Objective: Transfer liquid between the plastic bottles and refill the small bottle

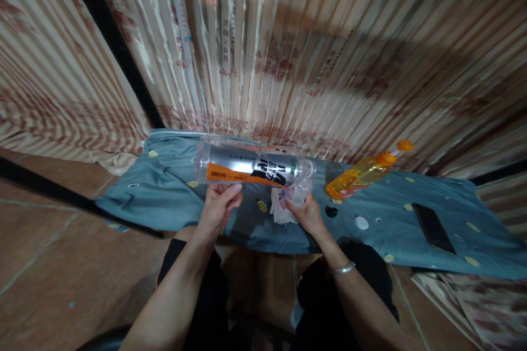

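Observation:
A large clear plastic bottle (pixel 251 166) with a silver, orange and black label is held on its side above a grey-blue cloth (pixel 164 186). My left hand (pixel 218 207) grips it from below near its base end. My right hand (pixel 307 214) is closed around a crumpled white cloth (pixel 284 205) at the bottle's neck end. Whether the cloth touches the neck is hard to tell.
An orange-capped bottle of yellow liquid (pixel 364 171) stands tilted to the right. A black cap (pixel 331 211) and a white disc (pixel 361 222) lie on the cloth, a black phone (pixel 433 227) farther right. Striped curtains (pixel 288 55) hang behind; brown tile floor (pixel 61 263) lies left.

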{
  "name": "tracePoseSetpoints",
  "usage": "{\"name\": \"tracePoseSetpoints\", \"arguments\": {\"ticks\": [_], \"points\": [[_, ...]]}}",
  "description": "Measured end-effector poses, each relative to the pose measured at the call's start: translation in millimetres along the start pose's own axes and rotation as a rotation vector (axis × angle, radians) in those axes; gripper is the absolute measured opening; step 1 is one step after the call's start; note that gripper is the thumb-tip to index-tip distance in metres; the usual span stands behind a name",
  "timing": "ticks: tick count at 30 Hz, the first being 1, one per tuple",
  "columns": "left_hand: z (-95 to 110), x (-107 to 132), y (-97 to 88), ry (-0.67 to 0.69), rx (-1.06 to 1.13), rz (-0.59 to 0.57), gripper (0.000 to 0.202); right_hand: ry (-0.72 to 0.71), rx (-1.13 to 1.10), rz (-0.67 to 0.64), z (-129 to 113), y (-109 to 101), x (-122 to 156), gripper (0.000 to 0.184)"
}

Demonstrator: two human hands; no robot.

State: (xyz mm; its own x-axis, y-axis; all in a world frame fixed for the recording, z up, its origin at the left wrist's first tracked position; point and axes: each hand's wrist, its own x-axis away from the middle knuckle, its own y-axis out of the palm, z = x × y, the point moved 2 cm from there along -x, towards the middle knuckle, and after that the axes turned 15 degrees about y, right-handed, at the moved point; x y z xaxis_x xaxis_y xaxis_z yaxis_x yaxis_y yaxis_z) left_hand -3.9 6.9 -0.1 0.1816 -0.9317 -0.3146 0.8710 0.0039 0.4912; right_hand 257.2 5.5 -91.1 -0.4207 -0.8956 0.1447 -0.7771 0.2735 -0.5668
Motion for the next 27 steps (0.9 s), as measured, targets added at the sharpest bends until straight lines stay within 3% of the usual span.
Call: {"name": "tracePoseSetpoints", "arguments": {"ticks": [27], "points": [[4.5, 0.5, 4.3, -0.005, 0.016, 0.014, 0.041, 0.022, 0.015, 0.001, -1.6, -0.4, 0.8, 0.053]]}}
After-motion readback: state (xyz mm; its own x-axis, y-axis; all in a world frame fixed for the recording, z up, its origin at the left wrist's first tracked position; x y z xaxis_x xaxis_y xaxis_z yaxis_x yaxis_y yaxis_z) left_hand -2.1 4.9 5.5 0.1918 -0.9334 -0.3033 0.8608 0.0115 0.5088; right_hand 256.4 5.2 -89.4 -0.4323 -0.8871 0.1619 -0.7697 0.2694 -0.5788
